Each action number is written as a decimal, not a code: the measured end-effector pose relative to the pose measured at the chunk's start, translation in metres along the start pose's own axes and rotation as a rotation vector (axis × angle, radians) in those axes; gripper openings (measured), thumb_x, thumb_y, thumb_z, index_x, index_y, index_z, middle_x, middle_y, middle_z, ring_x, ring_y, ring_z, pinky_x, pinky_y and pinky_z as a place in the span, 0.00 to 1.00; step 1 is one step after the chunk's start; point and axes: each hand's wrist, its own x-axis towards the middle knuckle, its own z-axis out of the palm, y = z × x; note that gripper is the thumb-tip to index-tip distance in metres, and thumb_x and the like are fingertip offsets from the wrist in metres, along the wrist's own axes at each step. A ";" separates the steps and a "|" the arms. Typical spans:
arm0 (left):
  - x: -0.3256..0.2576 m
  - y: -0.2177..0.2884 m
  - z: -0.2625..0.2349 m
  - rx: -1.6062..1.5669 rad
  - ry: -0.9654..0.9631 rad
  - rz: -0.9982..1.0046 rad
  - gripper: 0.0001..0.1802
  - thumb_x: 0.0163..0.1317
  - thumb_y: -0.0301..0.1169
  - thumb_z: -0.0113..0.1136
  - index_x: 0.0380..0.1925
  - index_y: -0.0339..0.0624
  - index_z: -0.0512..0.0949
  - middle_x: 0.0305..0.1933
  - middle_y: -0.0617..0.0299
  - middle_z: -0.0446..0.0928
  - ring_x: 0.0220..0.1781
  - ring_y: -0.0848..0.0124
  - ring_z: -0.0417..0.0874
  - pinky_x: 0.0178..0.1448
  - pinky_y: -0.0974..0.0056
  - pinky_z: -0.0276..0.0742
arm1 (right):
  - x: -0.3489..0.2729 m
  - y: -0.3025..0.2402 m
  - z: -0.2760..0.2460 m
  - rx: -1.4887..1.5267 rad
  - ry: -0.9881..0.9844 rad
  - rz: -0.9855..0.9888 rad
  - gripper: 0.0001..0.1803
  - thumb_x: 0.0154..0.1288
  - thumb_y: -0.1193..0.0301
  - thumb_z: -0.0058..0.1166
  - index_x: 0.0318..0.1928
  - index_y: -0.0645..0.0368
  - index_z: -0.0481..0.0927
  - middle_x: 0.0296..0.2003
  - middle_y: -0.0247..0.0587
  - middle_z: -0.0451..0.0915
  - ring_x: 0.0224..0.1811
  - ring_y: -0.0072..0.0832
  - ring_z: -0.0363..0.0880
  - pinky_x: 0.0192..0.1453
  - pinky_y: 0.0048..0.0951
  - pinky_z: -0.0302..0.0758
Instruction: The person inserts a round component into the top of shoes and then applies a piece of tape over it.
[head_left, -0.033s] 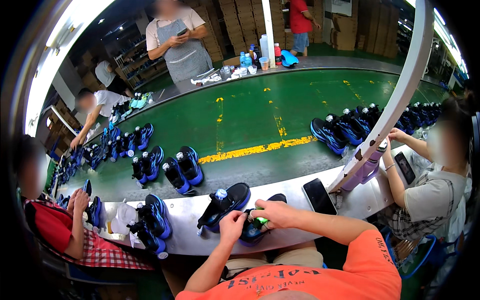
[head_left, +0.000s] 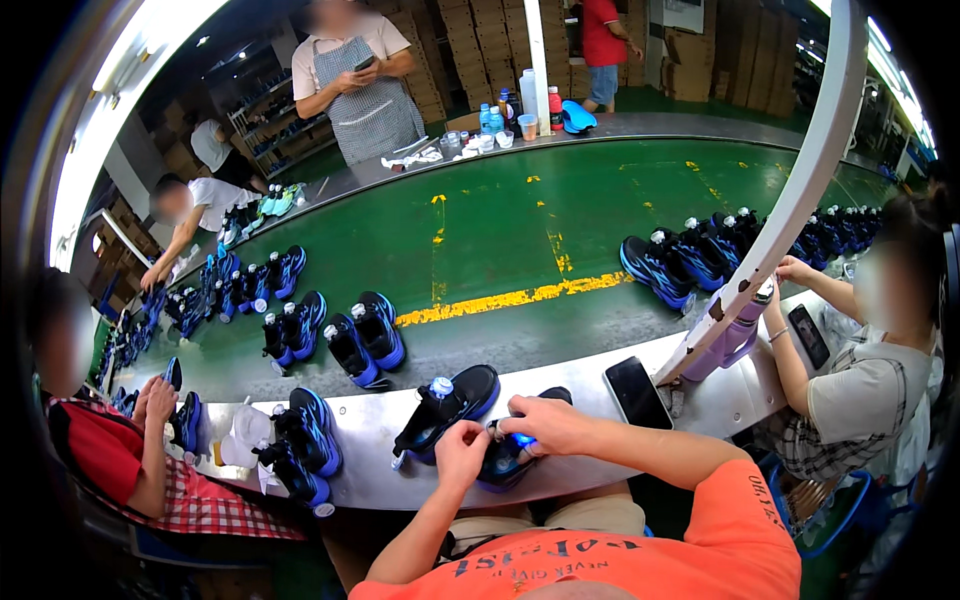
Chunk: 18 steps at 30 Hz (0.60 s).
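Note:
A black and blue sneaker (head_left: 497, 468) lies on the metal ledge (head_left: 400, 480) in front of me. My left hand (head_left: 462, 452) grips its near side. Over its opening, my right hand (head_left: 548, 422) pinches down at a bright blue part. Just to the left, a second matching sneaker (head_left: 455, 400) lies on the ledge with a white plug in its opening, apart from both hands.
A black phone (head_left: 637, 392) lies right of my hands, and a purple bottle (head_left: 735, 338) stands by a slanted white post (head_left: 800, 190). Several sneaker pairs ride the green conveyor belt (head_left: 500, 220). Seated people work at my left (head_left: 110, 460) and right (head_left: 860, 390).

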 end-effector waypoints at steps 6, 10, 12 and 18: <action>-0.011 0.036 -0.024 -0.043 -0.555 -0.188 0.15 0.63 0.39 0.58 0.27 0.37 0.82 0.23 0.65 0.80 0.24 0.81 0.74 0.28 0.73 0.67 | -0.007 -0.007 -0.004 0.142 -0.109 0.197 0.27 0.48 0.63 0.67 0.52 0.42 0.75 0.37 0.44 0.71 0.39 0.44 0.76 0.41 0.38 0.74; -0.004 0.028 -0.023 -0.226 -0.704 -0.290 0.12 0.63 0.36 0.57 0.32 0.37 0.82 0.24 0.66 0.80 0.24 0.80 0.77 0.27 0.73 0.65 | -0.018 0.005 -0.004 0.401 0.051 0.152 0.23 0.54 0.65 0.63 0.53 0.49 0.76 0.36 0.45 0.73 0.39 0.44 0.76 0.42 0.36 0.74; -0.012 0.025 -0.019 -0.254 -0.695 -0.266 0.12 0.64 0.35 0.56 0.34 0.37 0.82 0.25 0.66 0.80 0.26 0.80 0.79 0.28 0.74 0.65 | -0.023 -0.010 0.007 0.394 0.197 0.243 0.18 0.56 0.66 0.61 0.48 0.54 0.77 0.33 0.45 0.73 0.35 0.44 0.75 0.39 0.36 0.73; -0.019 0.036 -0.013 -0.420 -0.689 -0.393 0.12 0.66 0.34 0.53 0.37 0.39 0.82 0.26 0.65 0.80 0.23 0.83 0.77 0.21 0.76 0.56 | -0.020 -0.006 -0.013 0.439 0.084 0.299 0.16 0.54 0.65 0.64 0.42 0.55 0.78 0.28 0.44 0.74 0.30 0.40 0.74 0.36 0.34 0.72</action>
